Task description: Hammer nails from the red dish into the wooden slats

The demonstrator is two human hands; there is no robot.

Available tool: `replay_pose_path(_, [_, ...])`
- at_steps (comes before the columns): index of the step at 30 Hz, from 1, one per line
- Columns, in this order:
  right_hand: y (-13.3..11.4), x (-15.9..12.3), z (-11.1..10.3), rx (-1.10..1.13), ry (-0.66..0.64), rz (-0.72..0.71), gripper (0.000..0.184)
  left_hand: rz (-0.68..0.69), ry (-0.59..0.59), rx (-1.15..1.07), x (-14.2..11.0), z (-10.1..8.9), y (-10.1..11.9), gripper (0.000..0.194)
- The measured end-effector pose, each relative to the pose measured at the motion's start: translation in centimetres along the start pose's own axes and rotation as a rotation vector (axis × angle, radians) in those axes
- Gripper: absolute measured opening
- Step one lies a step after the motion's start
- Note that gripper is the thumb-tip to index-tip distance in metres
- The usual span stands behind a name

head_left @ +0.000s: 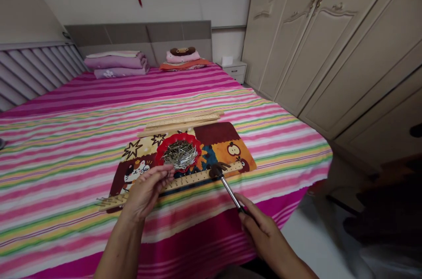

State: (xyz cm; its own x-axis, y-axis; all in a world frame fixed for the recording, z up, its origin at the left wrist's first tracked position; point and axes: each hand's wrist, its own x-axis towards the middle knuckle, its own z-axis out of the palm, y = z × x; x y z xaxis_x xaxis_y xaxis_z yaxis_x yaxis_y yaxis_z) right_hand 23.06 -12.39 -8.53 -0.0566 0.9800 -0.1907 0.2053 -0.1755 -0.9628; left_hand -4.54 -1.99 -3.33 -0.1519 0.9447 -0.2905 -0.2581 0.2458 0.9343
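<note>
A red scalloped bowl (159, 149) heaped with loose nails (180, 155) sits on a patterned mat (216, 132). At the bowl's near edge, my left hand (150, 189) is closed in a pinch; whatever is between its fingertips is too small to make out. Below that hand runs a pale wooden strip (201, 177) with a row of nails standing in it, several more at its left end. My right hand (262, 233) grips the dark handle of a hammer (231, 191) with a silver shaft. The dark hammer head rests on or just above the strip's right part.
More wooden strips (181, 121) lie behind the bowl, across the mat's far edge. Everything rests on a bed with a striped cover (283, 138). Folded bedding (117, 64) is stacked by the headboard (128, 35). A wardrobe (316, 46) and a nightstand (234, 70) stand to the right.
</note>
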Motion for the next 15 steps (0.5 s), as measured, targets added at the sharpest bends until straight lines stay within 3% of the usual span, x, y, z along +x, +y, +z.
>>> replay_pose_path(9, [-0.4,-0.3,-0.1,0.028,-0.003,0.012,0.054,-0.019,0.057,-0.048,-1.1,1.8,-1.0,0.046])
replay_pose_path(15, [-0.5,-0.4,-0.2,0.035,0.018,0.036,0.053,-0.052,0.098,0.012,-1.7,2.5,-3.5,0.039])
